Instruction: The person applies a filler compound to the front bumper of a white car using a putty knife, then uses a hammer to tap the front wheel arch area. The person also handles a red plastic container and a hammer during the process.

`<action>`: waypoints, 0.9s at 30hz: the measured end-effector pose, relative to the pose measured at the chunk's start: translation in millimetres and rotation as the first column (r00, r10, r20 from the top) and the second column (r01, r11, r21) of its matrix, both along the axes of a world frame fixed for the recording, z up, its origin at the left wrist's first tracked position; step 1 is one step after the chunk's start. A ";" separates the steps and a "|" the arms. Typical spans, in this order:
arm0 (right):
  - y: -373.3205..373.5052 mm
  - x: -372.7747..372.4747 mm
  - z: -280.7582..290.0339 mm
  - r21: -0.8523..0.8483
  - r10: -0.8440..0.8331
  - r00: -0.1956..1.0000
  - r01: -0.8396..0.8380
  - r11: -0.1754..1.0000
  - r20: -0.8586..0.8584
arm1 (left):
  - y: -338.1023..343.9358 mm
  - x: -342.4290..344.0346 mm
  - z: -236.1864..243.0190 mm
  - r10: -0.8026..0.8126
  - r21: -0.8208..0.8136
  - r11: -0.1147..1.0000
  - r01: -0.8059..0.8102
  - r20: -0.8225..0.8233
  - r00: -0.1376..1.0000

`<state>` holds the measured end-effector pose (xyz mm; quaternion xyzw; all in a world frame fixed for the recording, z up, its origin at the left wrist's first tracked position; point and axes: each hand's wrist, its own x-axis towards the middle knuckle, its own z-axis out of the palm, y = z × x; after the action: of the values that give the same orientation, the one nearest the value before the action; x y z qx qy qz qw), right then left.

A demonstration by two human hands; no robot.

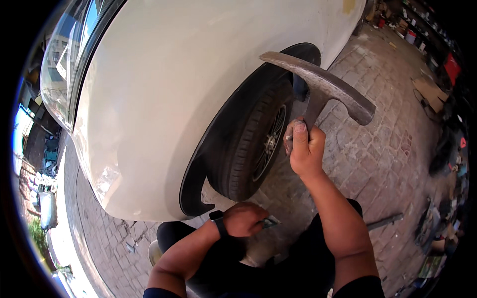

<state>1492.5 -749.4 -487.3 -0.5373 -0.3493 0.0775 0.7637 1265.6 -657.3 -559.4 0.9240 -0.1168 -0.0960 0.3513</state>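
Observation:
My right hand [307,149] is raised in front of the wheel, wrapped round the shaft of a metal panel hammer [330,84]. The hammer's long, curved head reaches toward the car's wheel arch and has a blunt face at its other end. Low down, my left hand [242,219], with a dark watch on the wrist, is closed near the lower end of the black wheel arch trim [191,196]. A small flat greenish piece [270,221] shows by its fingers; I cannot tell what it is. The cream car fender [149,104] fills the upper left.
The tyre [248,144] stands turned in the arch, its spoked rim facing right. Brick paving [382,149] lies around the car. A thin bar [385,221] lies beside my right knee. Tools, boxes and clutter line the far right; the headlight [58,82] is at the upper left.

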 end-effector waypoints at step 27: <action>2.9 30.8 -6.6 -0.032 -0.086 0.995 0.084 0.996 -0.046 | -0.5 5.2 10.0 -0.015 -0.041 0.999 0.014 -0.015 1.000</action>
<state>1523.3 -746.5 -493.9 -0.5611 -0.3067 0.0628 0.7663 1270.8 -657.8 -549.3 0.9149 -0.1225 -0.1034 0.3704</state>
